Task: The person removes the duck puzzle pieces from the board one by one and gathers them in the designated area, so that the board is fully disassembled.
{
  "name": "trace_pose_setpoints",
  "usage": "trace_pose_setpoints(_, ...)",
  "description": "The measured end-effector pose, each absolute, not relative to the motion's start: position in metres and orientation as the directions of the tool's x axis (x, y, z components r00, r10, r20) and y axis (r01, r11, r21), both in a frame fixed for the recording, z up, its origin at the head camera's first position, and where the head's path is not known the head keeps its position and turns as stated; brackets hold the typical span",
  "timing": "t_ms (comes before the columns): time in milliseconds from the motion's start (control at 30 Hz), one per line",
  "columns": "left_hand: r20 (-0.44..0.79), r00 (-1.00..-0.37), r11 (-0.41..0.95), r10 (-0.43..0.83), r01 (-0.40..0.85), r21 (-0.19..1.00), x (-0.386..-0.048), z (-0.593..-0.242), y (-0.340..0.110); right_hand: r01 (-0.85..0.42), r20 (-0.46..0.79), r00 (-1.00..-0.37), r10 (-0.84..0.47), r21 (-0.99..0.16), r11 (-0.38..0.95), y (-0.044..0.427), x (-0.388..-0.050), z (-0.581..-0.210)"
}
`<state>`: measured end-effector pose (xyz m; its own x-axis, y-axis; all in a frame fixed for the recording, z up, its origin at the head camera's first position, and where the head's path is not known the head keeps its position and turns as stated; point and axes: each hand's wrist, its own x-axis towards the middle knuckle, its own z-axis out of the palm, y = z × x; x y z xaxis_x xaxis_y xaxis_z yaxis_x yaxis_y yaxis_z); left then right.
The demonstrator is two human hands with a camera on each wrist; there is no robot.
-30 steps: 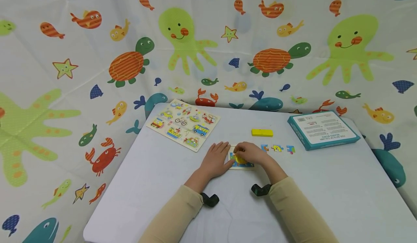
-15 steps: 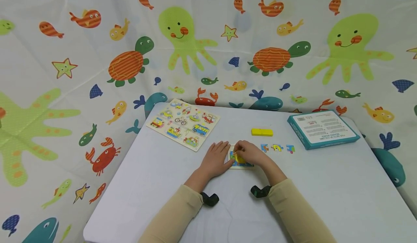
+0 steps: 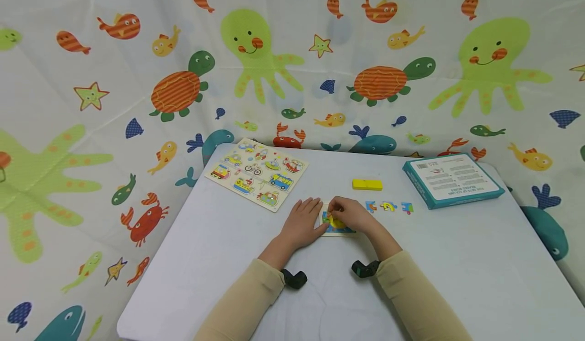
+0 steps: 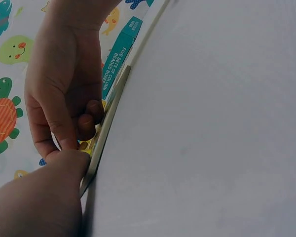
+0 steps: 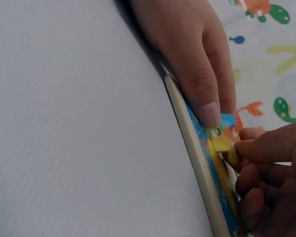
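Note:
A small wooden jigsaw puzzle point(image 3: 340, 232) in a pale frame lies between the hands, its picture blue, green and yellow. My left hand point(image 3: 300, 224) rests flat at its left side, fingers stretched out, and the thumb presses on the puzzle. With thumb and fingertips, my right hand point(image 3: 354, 215) pinches a yellow and orange puzzle piece point(image 5: 223, 143) over the board. In the right wrist view that piece looks tilted up from the puzzle, close to the left thumb. The right hand covers much of the picture.
Several loose puzzle pieces point(image 3: 388, 207) lie in a row right of the puzzle. Behind them is a yellow block point(image 3: 367, 185). A teal box point(image 3: 454, 181) sits at the back right, a vehicle picture board point(image 3: 258, 173) at the back left. A printed curtain point(image 3: 292, 66) hangs behind.
Both hands stay almost where they were. The right fingers keep pinching at the upper left of the puzzle, with barely any shift.

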<state>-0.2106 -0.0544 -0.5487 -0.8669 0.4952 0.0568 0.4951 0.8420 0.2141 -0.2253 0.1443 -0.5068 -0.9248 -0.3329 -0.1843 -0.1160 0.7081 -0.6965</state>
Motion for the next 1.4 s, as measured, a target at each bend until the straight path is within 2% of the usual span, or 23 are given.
trace_pose_setpoints(633,0.046,-0.865,0.839,0.499,0.496,0.224,-0.212,-0.549,-0.054,-0.063,-0.180,-0.945,-0.272,-0.719,0.693,0.168,-0.227,-0.490)
trace_pose_setpoints(867,0.040,-0.866,0.837,0.499,0.493,0.236,-0.211,-0.548,-0.055,-0.013,-0.205,-0.951,-0.232,-0.721,0.693,0.195,-0.224,-0.483)
trace_pose_setpoints(1033,0.041,-0.866,0.837,0.499,0.494,0.236,-0.211,-0.549,-0.057,0.040,-0.240,-0.951,-0.195,-0.722,0.690,0.220,-0.221,-0.487)
trace_pose_setpoints(1400,0.038,-0.867,0.840,0.497,0.492,0.226,-0.211,-0.549,-0.055,0.074,-0.264,-0.948,-0.177,-0.726,0.684,0.257,-0.216,-0.497)
